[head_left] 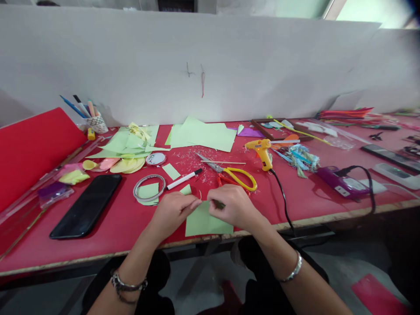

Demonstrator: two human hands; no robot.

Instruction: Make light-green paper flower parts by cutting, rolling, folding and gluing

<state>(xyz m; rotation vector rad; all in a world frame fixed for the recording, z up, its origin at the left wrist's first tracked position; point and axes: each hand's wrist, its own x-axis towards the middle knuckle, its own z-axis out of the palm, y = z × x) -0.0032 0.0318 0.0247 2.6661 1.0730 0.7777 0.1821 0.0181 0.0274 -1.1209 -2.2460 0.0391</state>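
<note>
My left hand is closed, thumb pressed against the curled fingers, close to the table's front edge. To its right my right hand is curled closed, a small gap between the two. Whatever either one holds is hidden. Beneath them lies a light green paper piece, partly covered by my right hand. A small green paper scrap shows just behind my left hand. Scissors with yellow and red handles lie beyond my right hand. A white marker and a roll of tape are beyond my left.
A black phone lies at left. A yellow glue gun stands at right, its cord hanging over the edge. Green sheets lie along the back, before a white partition. A purple device sits farther right.
</note>
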